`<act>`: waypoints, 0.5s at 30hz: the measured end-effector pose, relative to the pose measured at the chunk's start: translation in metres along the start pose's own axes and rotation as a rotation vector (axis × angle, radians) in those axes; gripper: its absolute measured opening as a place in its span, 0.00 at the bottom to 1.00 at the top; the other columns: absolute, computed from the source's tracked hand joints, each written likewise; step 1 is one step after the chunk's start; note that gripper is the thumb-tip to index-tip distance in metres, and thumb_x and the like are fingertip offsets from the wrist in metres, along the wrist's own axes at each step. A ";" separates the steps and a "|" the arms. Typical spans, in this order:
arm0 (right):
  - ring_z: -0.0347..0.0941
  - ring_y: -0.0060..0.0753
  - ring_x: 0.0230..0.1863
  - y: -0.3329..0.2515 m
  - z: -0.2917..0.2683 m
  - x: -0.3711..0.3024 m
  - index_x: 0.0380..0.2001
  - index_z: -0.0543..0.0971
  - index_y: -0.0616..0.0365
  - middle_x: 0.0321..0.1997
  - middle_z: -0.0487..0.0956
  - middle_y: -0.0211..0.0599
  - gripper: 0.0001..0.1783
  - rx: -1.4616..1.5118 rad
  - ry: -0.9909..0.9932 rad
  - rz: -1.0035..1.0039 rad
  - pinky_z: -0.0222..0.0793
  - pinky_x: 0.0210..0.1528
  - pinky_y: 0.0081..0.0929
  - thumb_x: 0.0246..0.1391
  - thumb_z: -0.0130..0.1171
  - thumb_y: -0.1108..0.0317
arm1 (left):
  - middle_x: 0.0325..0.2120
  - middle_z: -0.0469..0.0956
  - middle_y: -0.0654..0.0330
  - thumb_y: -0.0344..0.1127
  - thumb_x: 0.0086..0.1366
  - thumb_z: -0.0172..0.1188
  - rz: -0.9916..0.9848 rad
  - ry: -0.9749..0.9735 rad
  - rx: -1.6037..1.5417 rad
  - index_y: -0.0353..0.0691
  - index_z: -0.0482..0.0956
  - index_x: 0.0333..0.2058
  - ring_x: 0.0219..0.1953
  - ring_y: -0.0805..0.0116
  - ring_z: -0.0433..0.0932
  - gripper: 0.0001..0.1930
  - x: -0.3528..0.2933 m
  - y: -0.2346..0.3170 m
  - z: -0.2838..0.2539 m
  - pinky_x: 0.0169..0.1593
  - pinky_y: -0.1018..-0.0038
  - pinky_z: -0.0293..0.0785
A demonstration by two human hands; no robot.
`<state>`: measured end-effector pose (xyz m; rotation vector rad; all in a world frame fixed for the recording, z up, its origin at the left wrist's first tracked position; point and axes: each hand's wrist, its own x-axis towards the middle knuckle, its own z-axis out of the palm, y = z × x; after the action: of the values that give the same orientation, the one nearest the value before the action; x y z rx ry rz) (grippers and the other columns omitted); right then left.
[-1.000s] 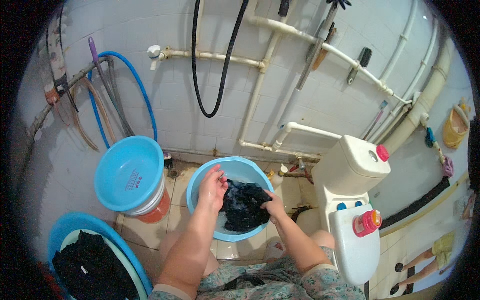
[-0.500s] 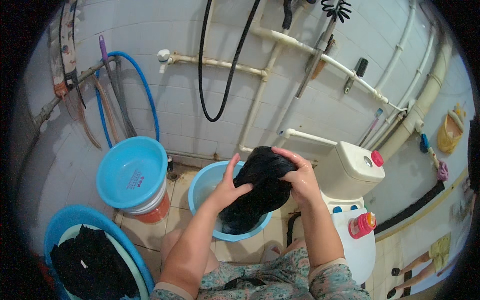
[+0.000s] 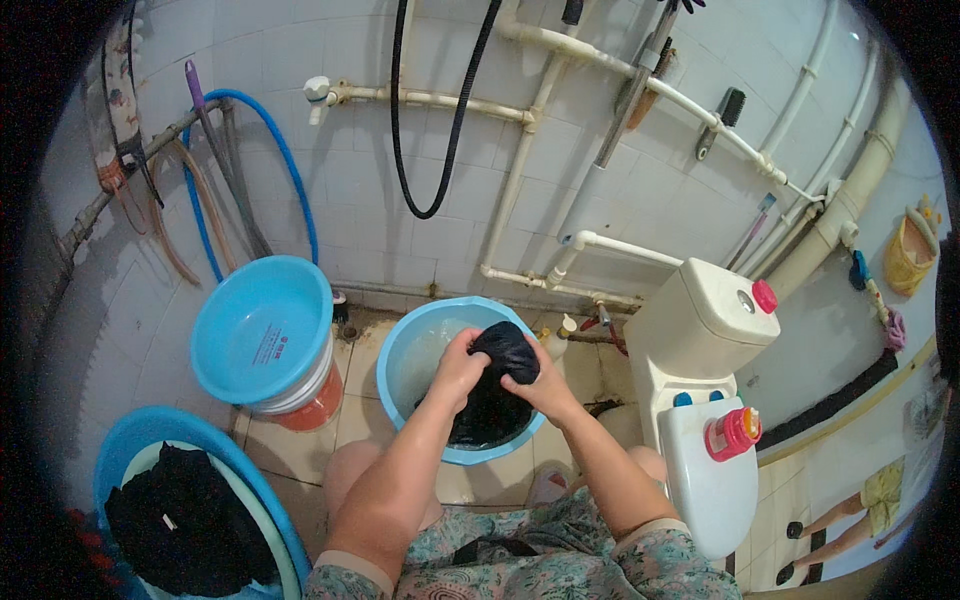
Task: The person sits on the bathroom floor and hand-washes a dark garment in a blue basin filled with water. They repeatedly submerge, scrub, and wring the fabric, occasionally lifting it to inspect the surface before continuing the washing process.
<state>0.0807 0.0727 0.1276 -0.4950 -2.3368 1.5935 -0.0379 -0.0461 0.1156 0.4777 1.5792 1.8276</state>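
Observation:
A wet black cloth garment [image 3: 503, 350] is bunched between my two hands, above a light-blue plastic basin [image 3: 402, 350] on the tiled floor. My left hand [image 3: 460, 368] is closed on its left side, with the thumb pressed against the cloth. My right hand [image 3: 540, 382] grips the right side, its thumb across the front and fingers behind. The lower part of the garment hangs into the basin, where dark cloth and water show. Which kind of garment it is, I cannot tell.
A blue tub [image 3: 135, 432] at lower left holds black clothing [image 3: 190, 520]. Another blue basin [image 3: 250, 330] sits on a bucket [image 3: 315, 400]. To the right stands a toilet [image 3: 690, 330] with a red jar [image 3: 733, 434] on its lid. Bottles [image 3: 557, 338] stand behind the basin. A person's legs [image 3: 835, 545] show far right.
Both hands have come lower and closer together over the basin. The garment, held up and spread wider before, is now a tighter bunch. The view has shifted slightly.

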 end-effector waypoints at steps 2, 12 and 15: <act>0.59 0.39 0.60 0.013 -0.001 0.001 0.63 0.53 0.53 0.62 0.59 0.45 0.50 -0.033 0.122 -0.083 0.56 0.60 0.34 0.39 0.70 0.60 | 0.41 0.73 0.54 0.24 0.50 0.50 0.019 -0.085 0.065 0.35 0.68 0.48 0.44 0.62 0.71 0.23 0.000 -0.005 0.006 0.50 0.70 0.65; 0.71 0.31 0.43 -0.003 -0.012 0.025 0.49 0.70 0.59 0.43 0.74 0.36 0.27 0.277 0.174 -0.231 0.66 0.47 0.28 0.43 0.63 0.72 | 0.46 0.68 0.50 0.26 0.51 0.51 0.259 -0.206 0.217 0.40 0.68 0.52 0.51 0.57 0.66 0.26 0.018 -0.025 0.000 0.56 0.65 0.61; 0.71 0.34 0.44 -0.012 -0.011 0.027 0.49 0.70 0.57 0.43 0.74 0.36 0.28 0.086 0.229 -0.172 0.66 0.47 0.28 0.40 0.63 0.74 | 0.47 0.66 0.56 0.28 0.56 0.51 0.077 0.165 -0.159 0.41 0.68 0.51 0.49 0.61 0.67 0.21 0.006 0.023 -0.020 0.53 0.67 0.64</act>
<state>0.0589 0.0895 0.1436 -0.4211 -2.0729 1.4679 -0.0614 -0.0576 0.1327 0.3257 1.5239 2.0783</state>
